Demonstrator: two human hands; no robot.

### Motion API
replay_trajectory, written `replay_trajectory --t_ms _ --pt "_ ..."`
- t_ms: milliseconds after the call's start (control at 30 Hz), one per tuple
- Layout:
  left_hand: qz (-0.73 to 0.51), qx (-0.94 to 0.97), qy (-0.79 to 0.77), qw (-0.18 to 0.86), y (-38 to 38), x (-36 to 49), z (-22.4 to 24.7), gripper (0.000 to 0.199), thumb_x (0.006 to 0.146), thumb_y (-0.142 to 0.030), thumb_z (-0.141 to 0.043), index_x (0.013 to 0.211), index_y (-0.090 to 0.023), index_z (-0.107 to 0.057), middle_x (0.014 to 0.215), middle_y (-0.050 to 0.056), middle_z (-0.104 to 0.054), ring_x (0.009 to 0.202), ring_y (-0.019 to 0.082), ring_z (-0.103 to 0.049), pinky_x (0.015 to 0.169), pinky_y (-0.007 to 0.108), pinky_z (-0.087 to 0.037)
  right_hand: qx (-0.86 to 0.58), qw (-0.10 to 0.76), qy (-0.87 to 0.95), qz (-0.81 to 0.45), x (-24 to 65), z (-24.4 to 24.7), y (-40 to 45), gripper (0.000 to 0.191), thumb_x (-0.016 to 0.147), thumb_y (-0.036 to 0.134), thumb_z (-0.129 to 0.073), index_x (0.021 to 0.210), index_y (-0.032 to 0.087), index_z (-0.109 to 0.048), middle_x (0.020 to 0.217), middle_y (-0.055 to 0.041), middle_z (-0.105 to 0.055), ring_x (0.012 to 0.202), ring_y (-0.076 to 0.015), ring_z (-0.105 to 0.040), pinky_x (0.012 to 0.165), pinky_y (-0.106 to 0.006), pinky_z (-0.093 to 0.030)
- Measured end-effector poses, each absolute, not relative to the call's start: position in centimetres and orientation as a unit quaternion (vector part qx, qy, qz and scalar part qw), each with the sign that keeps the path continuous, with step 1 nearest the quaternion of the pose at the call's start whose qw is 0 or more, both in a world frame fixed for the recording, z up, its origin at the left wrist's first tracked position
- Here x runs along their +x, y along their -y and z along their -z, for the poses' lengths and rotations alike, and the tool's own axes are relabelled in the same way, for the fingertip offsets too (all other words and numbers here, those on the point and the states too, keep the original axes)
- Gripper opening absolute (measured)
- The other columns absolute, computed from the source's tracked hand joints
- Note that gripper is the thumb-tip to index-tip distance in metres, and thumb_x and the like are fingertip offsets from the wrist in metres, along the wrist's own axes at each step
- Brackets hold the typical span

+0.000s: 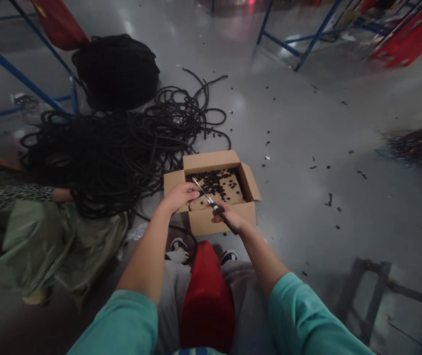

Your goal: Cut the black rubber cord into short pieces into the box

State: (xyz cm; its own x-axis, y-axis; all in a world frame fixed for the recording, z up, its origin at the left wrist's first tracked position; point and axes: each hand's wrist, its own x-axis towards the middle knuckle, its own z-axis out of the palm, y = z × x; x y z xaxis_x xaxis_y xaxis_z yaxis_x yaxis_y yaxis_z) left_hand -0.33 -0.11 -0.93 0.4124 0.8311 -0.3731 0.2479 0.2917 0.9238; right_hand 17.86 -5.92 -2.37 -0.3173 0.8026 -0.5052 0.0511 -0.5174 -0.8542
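Over an open cardboard box (211, 223) on the floor, my right hand (228, 215) is closed on the black handles of a pair of scissors (214, 206). Their metal blades point up and left toward my left hand (183, 196). That hand is closed in a pinch above the box's left side, on what looks like the end of a black cord (181, 229) that runs down and round beside my shoe. Small black pieces (214, 182) lie scattered inside the box.
Tangled black cord (114, 143) and a large black coil (118, 71) lie at the left, beside a person in green trousers (55, 241). Blue metal frames (288, 45) stand farther back. Small black scraps dot the floor. A dark metal frame (377, 291) is at lower right.
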Motion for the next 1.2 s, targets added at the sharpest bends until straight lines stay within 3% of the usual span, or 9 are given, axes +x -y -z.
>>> replay_trajectory --t_ms 167,400,567,833,1033,1200 --pt "-0.223 0.558 -0.49 0.632 0.0 -0.7 0.5 0.013 0.068 -0.024 -0.055 0.064 -0.012 -0.053 0.045 -0.003 -0.048 0.038 0.005 -0.041 0.043 0.019 -0.029 -0.53 0.262 0.417 -0.69 17.6 2.3 6.0 0.046 0.046 0.013 -0.055 0.091 0.016 -0.06 0.046 0.0095 -0.041 0.041 -0.0057 -0.033 0.043 -0.021 -0.026" --pt "-0.222 0.578 -0.496 0.608 -0.2 -0.8 1.1 0.022 0.071 -0.033 -0.052 0.065 -0.012 -0.054 0.046 -0.003 -0.048 0.042 0.006 -0.043 0.045 0.02 -0.031 -0.557 0.261 0.411 -0.673 17.6 2.4 5.9 0.045 0.045 0.013 -0.053 0.09 0.014 -0.062 0.041 0.0097 -0.041 0.037 -0.0051 -0.033 0.039 -0.02 -0.024" --pt "-0.247 0.576 -0.508 0.591 -0.2 -0.3 1.2 0.022 0.059 -0.024 -0.063 0.075 -0.013 -0.053 0.063 -0.002 -0.054 0.053 0.007 -0.048 0.05 0.02 -0.036 -0.575 0.262 0.393 -0.668 17.8 2.5 5.7 0.046 0.045 0.013 -0.054 0.091 0.013 -0.061 0.039 0.01 -0.04 0.035 -0.0048 -0.033 0.037 -0.019 -0.023" --pt "-0.23 0.561 -0.512 0.608 -0.1 0.1 1.6 0.02 0.061 -0.022 -0.06 0.078 -0.012 -0.056 0.055 -0.004 -0.053 0.048 0.007 -0.049 0.051 0.022 -0.038 -0.518 0.262 0.38 -0.72 18.1 1.9 5.8 0.051 0.046 0.017 -0.057 0.097 0.014 -0.056 0.047 0.0075 -0.046 0.041 -0.0073 -0.041 0.04 -0.02 -0.03" --pt "-0.224 0.544 -0.503 0.634 -0.2 0.3 2.2 0.012 0.066 -0.023 -0.056 0.067 -0.011 -0.055 0.055 -0.002 -0.055 0.044 0.006 -0.047 0.047 0.021 -0.035 -0.519 0.279 0.372 -0.717 17.9 2.0 5.8 0.046 0.045 0.016 -0.057 0.091 0.014 -0.055 0.044 0.0087 -0.043 0.039 -0.0069 -0.038 0.039 -0.02 -0.028" --pt "-0.25 0.526 -0.498 0.642 -0.2 0.3 1.9 0.018 0.07 -0.026 -0.053 0.06 -0.012 -0.052 0.053 -0.002 -0.052 0.043 0.005 -0.046 0.047 0.02 -0.037 -0.528 0.298 0.337 -0.72 17.6 2.3 5.9 0.045 0.046 0.019 -0.058 0.09 0.014 -0.054 0.039 0.0098 -0.04 0.034 -0.0068 -0.035 0.036 -0.02 -0.024"
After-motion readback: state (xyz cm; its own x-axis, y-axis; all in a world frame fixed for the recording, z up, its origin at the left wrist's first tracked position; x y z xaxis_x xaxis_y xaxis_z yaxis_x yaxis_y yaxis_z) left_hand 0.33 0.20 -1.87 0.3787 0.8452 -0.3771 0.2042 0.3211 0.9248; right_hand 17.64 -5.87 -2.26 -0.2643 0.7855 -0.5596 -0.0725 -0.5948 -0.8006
